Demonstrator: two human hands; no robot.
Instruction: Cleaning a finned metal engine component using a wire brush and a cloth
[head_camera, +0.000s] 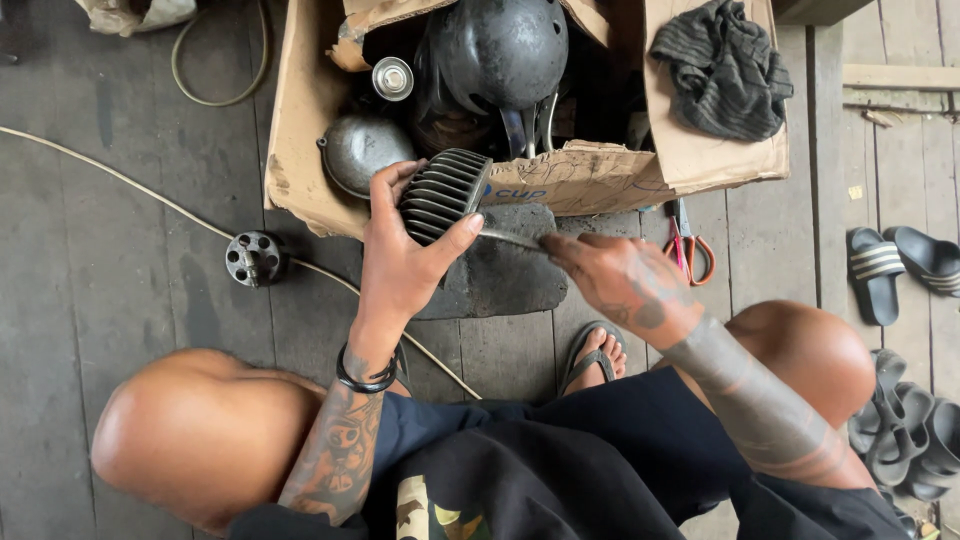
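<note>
the left hand (400, 262) is wrapped around a dark finned metal part (440, 193), held just near the cardboard box (300, 120). the right hand (625, 280) pinches a thin metal tool (510, 238) whose tip meets the fins, so scraping or picking at them looks like the step in hand; the next stroke calls for a steady grip. a flat dark stone (500, 275) lies below, red-handled scissors (688, 250) to the right, a cable (150, 195) running left

Dark wood plank floor (120, 230), daylight.
</note>
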